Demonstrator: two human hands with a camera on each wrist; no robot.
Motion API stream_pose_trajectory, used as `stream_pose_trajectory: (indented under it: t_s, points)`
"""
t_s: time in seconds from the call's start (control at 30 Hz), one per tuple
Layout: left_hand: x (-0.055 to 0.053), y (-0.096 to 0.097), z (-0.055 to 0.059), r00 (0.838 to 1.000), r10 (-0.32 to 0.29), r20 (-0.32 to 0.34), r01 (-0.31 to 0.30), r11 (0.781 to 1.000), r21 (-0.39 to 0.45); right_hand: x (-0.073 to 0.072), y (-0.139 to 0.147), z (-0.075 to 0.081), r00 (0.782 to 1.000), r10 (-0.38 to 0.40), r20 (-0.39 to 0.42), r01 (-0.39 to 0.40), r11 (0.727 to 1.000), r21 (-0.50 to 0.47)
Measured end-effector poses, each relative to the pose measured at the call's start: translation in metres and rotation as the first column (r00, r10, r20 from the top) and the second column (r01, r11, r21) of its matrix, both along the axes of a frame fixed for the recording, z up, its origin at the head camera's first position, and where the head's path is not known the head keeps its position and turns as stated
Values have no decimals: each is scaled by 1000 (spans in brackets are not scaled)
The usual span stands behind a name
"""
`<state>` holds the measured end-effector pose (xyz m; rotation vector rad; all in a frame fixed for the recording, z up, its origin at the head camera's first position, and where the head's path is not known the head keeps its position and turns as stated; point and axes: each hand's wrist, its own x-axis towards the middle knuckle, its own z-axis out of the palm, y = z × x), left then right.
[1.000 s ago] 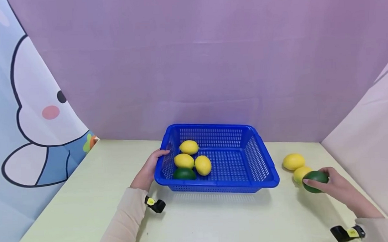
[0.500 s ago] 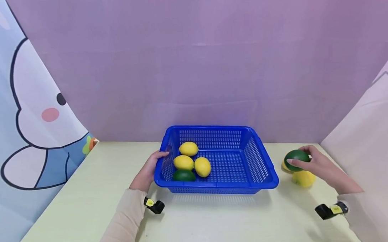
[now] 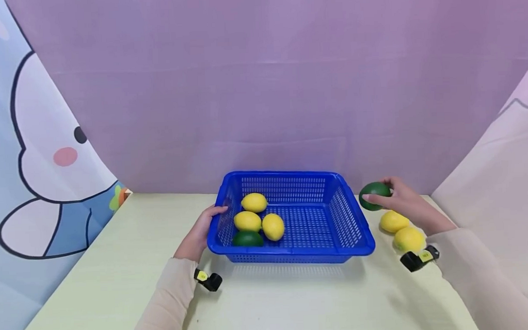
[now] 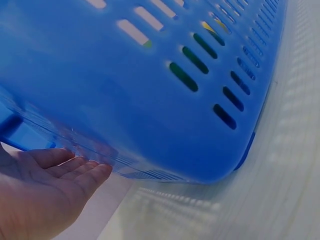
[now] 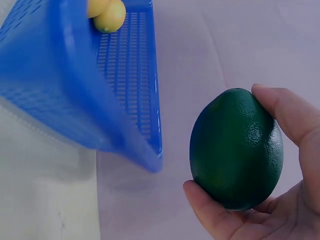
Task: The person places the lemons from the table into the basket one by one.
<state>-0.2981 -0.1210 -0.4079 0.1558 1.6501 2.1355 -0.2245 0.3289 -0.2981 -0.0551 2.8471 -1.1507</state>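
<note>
A blue plastic basket point(image 3: 307, 226) with slotted walls stands on the table. Its left end holds several yellow lemons point(image 3: 273, 227) and one dark green avocado point(image 3: 247, 239). My left hand point(image 3: 203, 225) grips the left rim, thumb over the edge; in the left wrist view its fingers point(image 4: 87, 172) lie against the outer wall. Just past the basket's right rim, my right hand point(image 3: 405, 199) holds a second avocado point(image 3: 374, 196) in the air. The right wrist view shows this glossy avocado point(image 5: 237, 150) pinched between thumb and fingers, apart from the basket.
Two lemons point(image 3: 401, 230) lie on the pale table point(image 3: 269, 305) right of the basket, below my right forearm. A purple cloth point(image 3: 261, 87) hangs directly behind the basket. Printed cloth point(image 3: 49, 143) hangs at the left, pale cloth point(image 3: 500, 176) at the right.
My right hand has carried the avocado leftward and away from me, over the two loose lemons to beside the basket's right rim. My left hand keeps its grip on the basket.
</note>
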Motion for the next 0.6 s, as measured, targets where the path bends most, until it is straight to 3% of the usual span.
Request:
stream_pose_trajectory:
  t_s: [0.3,0.6]
  points:
    - [2,3,-1,1000,-10,-2,10,1000,9,-19,-23,12,1000,25,10,-24,998,-65]
    - [1,2,1,1000,18,16,-18,1000,11,-51,-55,12,998,57,38,-53,993,-109]
